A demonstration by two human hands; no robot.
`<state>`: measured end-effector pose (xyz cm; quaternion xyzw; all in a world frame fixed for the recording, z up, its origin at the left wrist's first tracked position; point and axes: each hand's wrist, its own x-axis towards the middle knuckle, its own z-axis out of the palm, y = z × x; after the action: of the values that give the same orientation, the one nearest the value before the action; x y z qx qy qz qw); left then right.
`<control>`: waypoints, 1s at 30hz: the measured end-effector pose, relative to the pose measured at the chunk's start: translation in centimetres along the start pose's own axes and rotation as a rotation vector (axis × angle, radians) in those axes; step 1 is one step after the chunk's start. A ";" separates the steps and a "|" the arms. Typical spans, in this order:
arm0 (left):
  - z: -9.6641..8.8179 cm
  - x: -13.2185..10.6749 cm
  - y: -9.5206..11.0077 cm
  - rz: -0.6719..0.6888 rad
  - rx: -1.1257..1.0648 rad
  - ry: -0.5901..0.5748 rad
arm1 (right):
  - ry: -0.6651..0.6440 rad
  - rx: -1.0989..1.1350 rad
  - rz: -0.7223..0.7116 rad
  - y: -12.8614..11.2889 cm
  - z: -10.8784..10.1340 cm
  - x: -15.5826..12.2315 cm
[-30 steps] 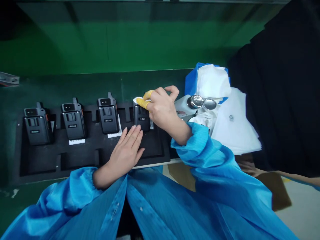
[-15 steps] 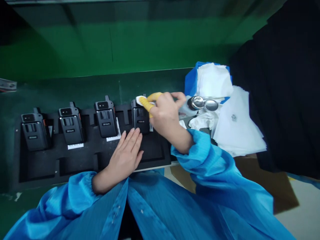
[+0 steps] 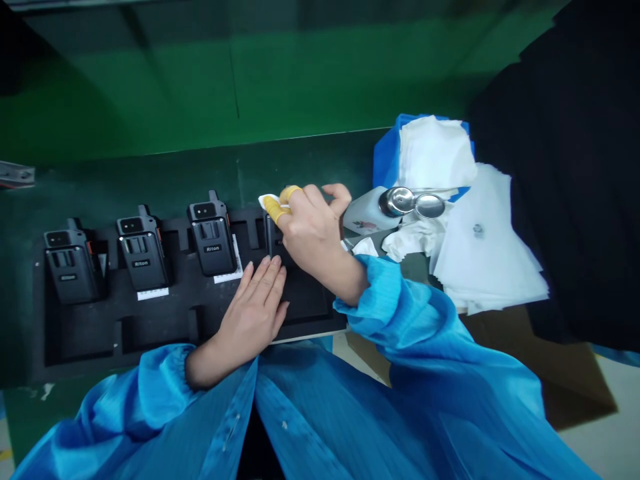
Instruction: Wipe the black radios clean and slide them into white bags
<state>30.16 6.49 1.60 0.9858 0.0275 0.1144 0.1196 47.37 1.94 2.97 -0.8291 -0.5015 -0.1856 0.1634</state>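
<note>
My right hand (image 3: 311, 223), with yellow finger cots on two fingers, pinches a small white wipe (image 3: 267, 201). It presses over the upper part of a black handheld radio (image 3: 271, 239), which it mostly hides. Flat at the bottom end of that radio lies my left hand (image 3: 255, 300), its fingers stretched out and touching the lower edge. Three more black radios stand in the same black tray (image 3: 220, 313): one radio (image 3: 213, 233) nearest my left hand, a second radio (image 3: 143, 250), and a third radio (image 3: 74, 267) at the far left.
Right of the tray lies a white bottle (image 3: 367, 212) with a metal top. Behind it, a blue bin (image 3: 387, 157) holds white wipes (image 3: 435, 153). Crumpled tissue (image 3: 413, 237) and a stack of white sheets (image 3: 490, 247) lie close by. A cardboard box (image 3: 545, 367) sits below.
My right hand and the wipe have moved left across the top of the radio, covering more of it. My left hand has stayed at the radio's lower end.
</note>
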 end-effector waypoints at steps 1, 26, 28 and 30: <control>0.0 0.0 0.0 0.005 0.016 0.005 | 0.004 -0.013 -0.008 -0.1 0.1 0.1; -0.4 0.4 0.2 0.042 0.108 0.026 | 0.006 -0.106 0.056 1.4 -0.3 -2.5; -0.3 0.4 0.2 0.040 0.102 0.024 | -0.007 -0.103 0.079 1.7 -0.2 -2.6; -0.3 0.3 0.2 0.036 0.096 0.021 | -0.007 -0.117 0.141 2.1 -0.2 -2.5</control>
<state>30.42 6.35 2.03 0.9895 0.0164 0.1255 0.0696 48.20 -0.99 1.81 -0.8712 -0.4306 -0.1997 0.1255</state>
